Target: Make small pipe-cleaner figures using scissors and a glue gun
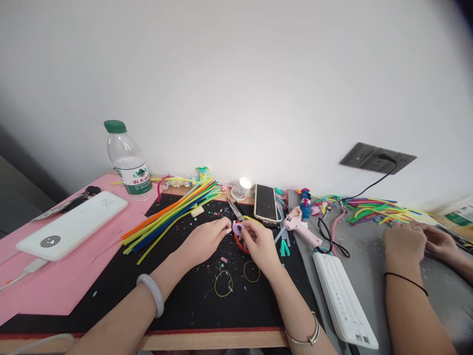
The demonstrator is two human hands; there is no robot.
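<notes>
My left hand (205,240) and my right hand (258,241) meet over a black mat (121,291). Together they pinch a small lilac piece (237,228) with a thin yellow strip coming off it. A red ring lies on the mat just under my fingers. My left wrist wears a pale bangle (151,293), my right wrist a thin metal bracelet. Small scissors (235,209) lie just beyond my hands. Two thin yellow loops (223,284) lie on the mat below them.
A bundle of coloured plastic strips (170,214) lies left of my hands. A water bottle (128,162), a white power bank (72,224), a phone (265,202), a lit candle (243,188), a pink glue gun (301,228) and a white power strip (343,301) surround the mat. Another person's hands (417,241) work at right.
</notes>
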